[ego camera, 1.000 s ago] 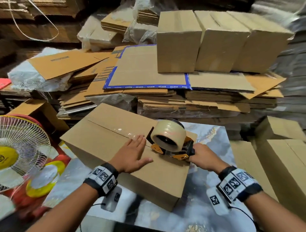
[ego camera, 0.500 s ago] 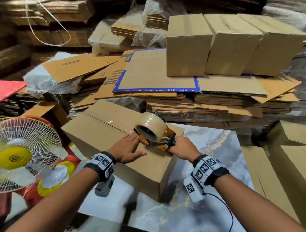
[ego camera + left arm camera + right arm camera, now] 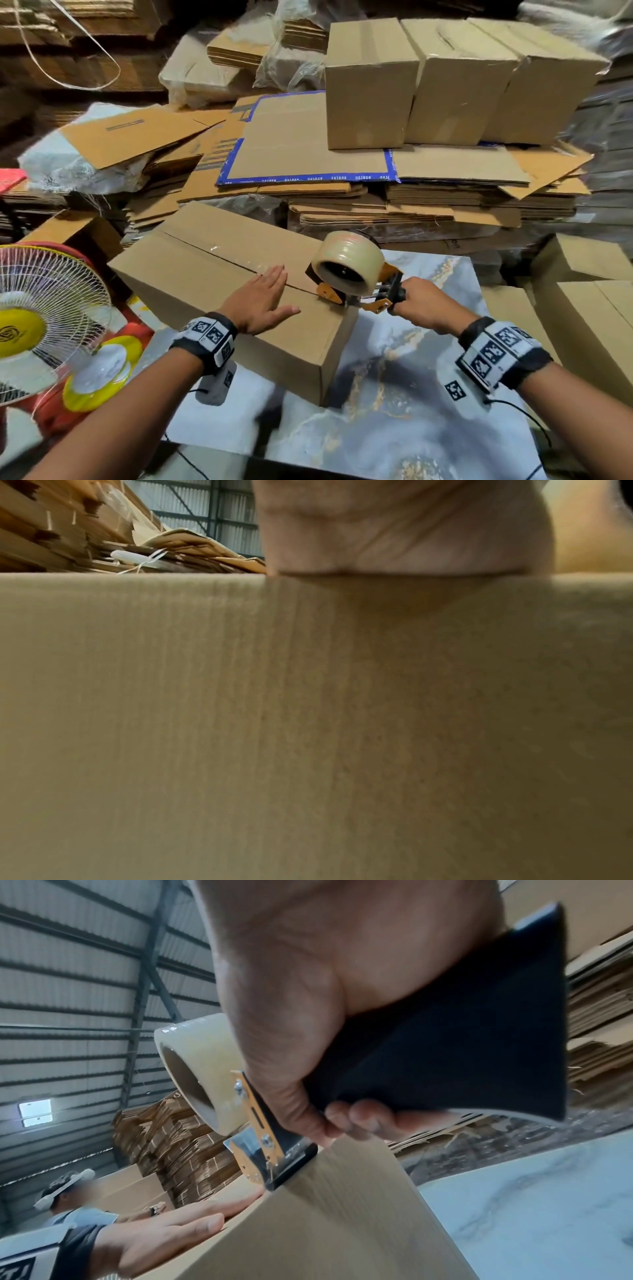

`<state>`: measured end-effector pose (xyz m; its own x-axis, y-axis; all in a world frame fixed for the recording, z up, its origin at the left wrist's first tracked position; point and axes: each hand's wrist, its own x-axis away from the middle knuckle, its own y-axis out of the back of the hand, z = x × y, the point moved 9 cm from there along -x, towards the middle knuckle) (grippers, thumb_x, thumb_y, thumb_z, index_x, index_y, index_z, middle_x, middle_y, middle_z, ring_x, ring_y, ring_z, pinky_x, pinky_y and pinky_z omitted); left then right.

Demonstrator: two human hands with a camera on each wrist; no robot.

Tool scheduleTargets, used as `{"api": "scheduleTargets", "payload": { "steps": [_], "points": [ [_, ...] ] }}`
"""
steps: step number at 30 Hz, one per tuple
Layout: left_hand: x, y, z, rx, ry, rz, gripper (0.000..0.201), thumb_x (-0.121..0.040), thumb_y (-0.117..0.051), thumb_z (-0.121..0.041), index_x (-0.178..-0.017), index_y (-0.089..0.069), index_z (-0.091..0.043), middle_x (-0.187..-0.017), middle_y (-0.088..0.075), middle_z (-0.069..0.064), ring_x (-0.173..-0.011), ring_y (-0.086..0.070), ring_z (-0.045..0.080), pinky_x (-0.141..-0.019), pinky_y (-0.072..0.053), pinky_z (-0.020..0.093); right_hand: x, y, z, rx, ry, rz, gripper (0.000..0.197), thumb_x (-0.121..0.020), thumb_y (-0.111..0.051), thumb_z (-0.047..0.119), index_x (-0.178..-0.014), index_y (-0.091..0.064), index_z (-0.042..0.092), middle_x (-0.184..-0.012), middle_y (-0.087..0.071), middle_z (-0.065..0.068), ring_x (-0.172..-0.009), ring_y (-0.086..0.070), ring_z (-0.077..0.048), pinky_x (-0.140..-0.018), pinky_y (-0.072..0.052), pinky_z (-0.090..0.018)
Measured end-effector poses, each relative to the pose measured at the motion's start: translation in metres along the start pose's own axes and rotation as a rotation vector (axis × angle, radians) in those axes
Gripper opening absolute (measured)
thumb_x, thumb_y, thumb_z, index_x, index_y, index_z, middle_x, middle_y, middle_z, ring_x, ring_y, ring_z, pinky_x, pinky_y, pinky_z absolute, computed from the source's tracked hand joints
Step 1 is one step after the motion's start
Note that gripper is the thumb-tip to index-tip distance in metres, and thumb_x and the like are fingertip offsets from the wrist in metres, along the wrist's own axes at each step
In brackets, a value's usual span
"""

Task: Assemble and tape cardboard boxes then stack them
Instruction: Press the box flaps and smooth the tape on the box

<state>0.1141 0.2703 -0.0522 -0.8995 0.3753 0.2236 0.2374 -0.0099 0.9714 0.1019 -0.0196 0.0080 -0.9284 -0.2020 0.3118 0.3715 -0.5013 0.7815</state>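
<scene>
The left wrist view is showing little beyond the side wall of the cardboard box [image 3: 308, 723] and the heel of the left hand [image 3: 404, 526] resting on its top edge; the fingers are cut off there. In the right wrist view a second person's face is blurred. Blue print is running along the border of a flat cardboard sheet [image 3: 308, 150] behind the box, too small to read.

The box is plain brown and closed, lying on the marbled table [image 3: 411, 394]. Clear tape is glinting along the far part of its centre seam, while the near part beside the tape dispenser [image 3: 349, 274] is looking bare. The left hand [image 3: 260, 305] is lying flat on the box top with fingers straight, just beside the seam. The right hand [image 3: 424, 305] is clenching the dispenser's black handle, with the dispenser's front edge touching the box's near top corner. Three assembled boxes [image 3: 455, 82] are standing side by side on the flat cardboard stacks behind the box.
</scene>
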Motion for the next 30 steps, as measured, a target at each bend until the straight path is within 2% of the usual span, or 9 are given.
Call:
{"api": "scheduleTargets", "payload": {
  "steps": [3,7,9,11,13,17,21,26,30],
  "points": [
    [0.0,0.001,-0.006,-0.012,0.093,0.003,0.122,-0.074,0.006,-0.092,-0.161,0.001,-0.006,-0.168,0.008,0.013,-0.156,0.005,0.024,-0.127,-0.001,0.042,0.004,0.001,0.0,0.003,0.015,-0.025,0.025,-0.082,-0.068,0.016,-0.065,-0.051,0.01,-0.06,-0.052,-0.006,-0.056,-0.046,-0.021,-0.055,-0.031,-0.031],
    [-0.001,0.004,-0.04,0.07,0.116,-0.082,0.107,-0.09,-0.02,-0.083,-0.161,-0.003,-0.005,-0.168,0.004,0.013,-0.156,0.003,0.027,-0.127,-0.006,0.048,0.006,-0.001,0.003,-0.008,0.041,-0.036,0.027,-0.081,-0.068,0.017,-0.064,-0.048,0.009,-0.062,-0.051,-0.009,-0.057,-0.043,-0.021,-0.055,-0.027,-0.033],
    [-0.004,0.004,-0.075,0.099,0.006,-0.143,0.106,-0.085,-0.015,-0.089,-0.159,-0.024,-0.013,-0.167,-0.017,0.008,-0.154,-0.013,0.028,-0.123,-0.018,0.05,0.007,-0.003,0.001,-0.021,0.039,-0.048,0.027,-0.081,-0.068,0.019,-0.063,-0.05,0.009,-0.064,-0.055,-0.008,-0.059,-0.047,-0.021,-0.054,-0.03,-0.032],
    [-0.007,0.005,-0.103,0.09,-0.074,-0.199,0.097,-0.084,-0.013,-0.091,-0.142,-0.046,-0.021,-0.148,-0.044,0.005,-0.138,-0.036,0.027,-0.112,-0.031,0.048,0.008,-0.004,-0.002,-0.033,0.035,-0.061,0.027,-0.082,-0.069,0.019,-0.062,-0.052,0.014,-0.064,-0.057,-0.004,-0.062,-0.052,-0.019,-0.052,-0.032,-0.03],
    [-0.008,0.006,-0.111,0.094,-0.077,-0.235,0.086,-0.087,-0.022,-0.087,-0.137,-0.049,-0.022,-0.139,-0.05,0.005,-0.13,-0.04,0.026,-0.11,-0.033,0.049,0.01,-0.005,-0.002,-0.05,0.042,-0.069,0.028,-0.083,-0.068,0.019,-0.061,-0.051,0.018,-0.063,-0.057,0.0,-0.063,-0.052,-0.018,-0.051,-0.032,-0.029],
    [-0.007,0.003,-0.107,0.099,-0.055,-0.21,0.08,-0.086,-0.026,-0.07,-0.148,-0.04,-0.021,-0.152,-0.041,0.008,-0.139,-0.034,0.028,-0.117,-0.028,0.048,0.01,-0.009,-0.006,-0.046,0.046,-0.076,0.025,-0.082,-0.066,0.018,-0.062,-0.051,0.012,-0.062,-0.056,-0.002,-0.064,-0.054,-0.024,-0.052,-0.032,-0.029],
    [-0.011,-0.001,-0.109,0.094,-0.026,-0.163,0.084,-0.083,-0.021,-0.068,-0.149,-0.038,-0.019,-0.155,-0.039,0.011,-0.141,-0.032,0.029,-0.118,-0.025,0.045,0.011,-0.001,-0.009,0.002,0.06,-0.074,0.024,-0.08,-0.065,0.022,-0.063,-0.053,0.01,-0.061,-0.057,-0.006,-0.063,-0.056,-0.028,-0.053,-0.034,-0.031],
    [-0.015,-0.013,-0.1,0.079,0.053,-0.075,0.1,-0.084,-0.016,-0.07,-0.162,0.001,-0.01,-0.169,0.007,0.01,-0.156,0.005,0.021,-0.127,-0.002,0.039,0.033,0.019,-0.053,-0.011,0.026,-0.081,0.034,-0.081,-0.067,0.021,-0.056,-0.044,0.014,-0.057,-0.052,-0.006,-0.055,-0.046,-0.02,-0.052,-0.03,-0.032],
    [-0.014,-0.01,-0.106,0.053,0.066,-0.042,0.107,-0.075,-0.004,-0.073,-0.161,0.003,-0.009,-0.168,0.01,0.011,-0.156,0.008,0.02,-0.127,-0.001,0.038,0.052,0.021,-0.093,-0.015,0.01,-0.083,0.033,-0.082,-0.068,0.028,-0.065,-0.053,0.004,-0.064,-0.059,-0.012,-0.059,-0.049,-0.022,-0.054,-0.032,-0.032]
  ]
}}
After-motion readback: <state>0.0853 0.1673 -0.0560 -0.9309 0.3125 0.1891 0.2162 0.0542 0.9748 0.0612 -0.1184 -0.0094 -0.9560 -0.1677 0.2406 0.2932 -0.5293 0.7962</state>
